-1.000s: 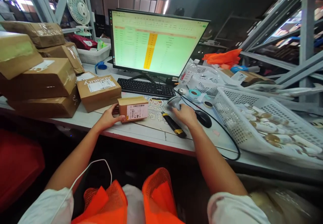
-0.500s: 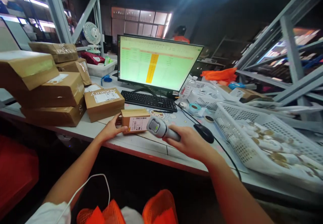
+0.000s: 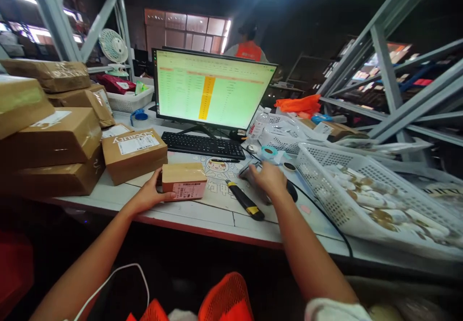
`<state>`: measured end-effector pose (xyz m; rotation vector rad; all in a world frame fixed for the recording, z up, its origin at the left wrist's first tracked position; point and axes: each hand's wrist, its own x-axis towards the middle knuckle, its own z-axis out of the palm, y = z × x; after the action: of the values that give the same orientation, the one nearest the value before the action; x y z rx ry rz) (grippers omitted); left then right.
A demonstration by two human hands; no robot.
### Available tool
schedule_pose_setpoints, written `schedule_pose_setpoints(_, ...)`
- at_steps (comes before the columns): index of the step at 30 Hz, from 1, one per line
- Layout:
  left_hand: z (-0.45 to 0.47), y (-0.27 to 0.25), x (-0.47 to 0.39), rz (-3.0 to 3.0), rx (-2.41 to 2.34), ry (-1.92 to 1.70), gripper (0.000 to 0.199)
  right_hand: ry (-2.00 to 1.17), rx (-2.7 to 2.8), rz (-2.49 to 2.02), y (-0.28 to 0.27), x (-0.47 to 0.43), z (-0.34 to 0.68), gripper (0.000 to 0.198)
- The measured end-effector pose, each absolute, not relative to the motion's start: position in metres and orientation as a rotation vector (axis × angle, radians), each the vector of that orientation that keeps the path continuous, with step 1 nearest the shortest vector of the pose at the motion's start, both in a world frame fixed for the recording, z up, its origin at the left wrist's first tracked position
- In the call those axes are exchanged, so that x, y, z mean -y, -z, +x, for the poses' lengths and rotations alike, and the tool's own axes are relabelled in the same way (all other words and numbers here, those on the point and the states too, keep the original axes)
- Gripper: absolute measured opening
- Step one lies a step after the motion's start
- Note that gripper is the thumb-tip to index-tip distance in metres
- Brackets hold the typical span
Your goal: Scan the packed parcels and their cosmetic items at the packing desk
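Note:
A small cardboard box [image 3: 184,173] with a white shipping label on its front stands on the desk. My left hand [image 3: 149,196] grips its left side, thumb on the front and fingers behind. Farther right, my right hand [image 3: 270,180] is closed around a grey barcode scanner [image 3: 247,170], held low over the desk beside the black mouse [image 3: 291,191]; the hand covers much of the scanner. Between the two hands lies a black and yellow utility knife [image 3: 246,201]. Just left of the small box sits a larger labelled carton [image 3: 135,159].
Stacked cartons [image 3: 54,135] fill the left end. Behind my hands stand a keyboard [image 3: 202,145] and a lit monitor [image 3: 213,89]. At right is a white basket [image 3: 325,205] holding small wrapped items. A person in an orange vest [image 3: 249,50] is beyond the monitor.
My right hand has carried the scanner away from the box's label, rightward and down toward the mouse. The utility knife now shows. My left hand still grips the box; the view has turned slightly right.

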<state>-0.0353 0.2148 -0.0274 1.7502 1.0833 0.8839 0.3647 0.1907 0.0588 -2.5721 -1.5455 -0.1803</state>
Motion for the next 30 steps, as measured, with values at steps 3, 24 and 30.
schedule_pose_setpoints(3,-0.036,0.027,-0.217,1.758,-1.142,-0.865,0.111,0.251,1.705,-2.364,-0.076,-0.236,0.353,0.048)
schedule_pose_setpoints(24,-0.035,0.023,-0.214,1.750,-1.062,-0.888,0.108,-0.072,2.127,-2.424,-0.069,-0.325,0.318,0.047)
schedule_pose_setpoints(30,-0.034,0.022,-0.214,1.751,-1.057,-0.891,0.111,-0.088,2.310,-2.437,-0.065,-0.224,0.300,0.042)
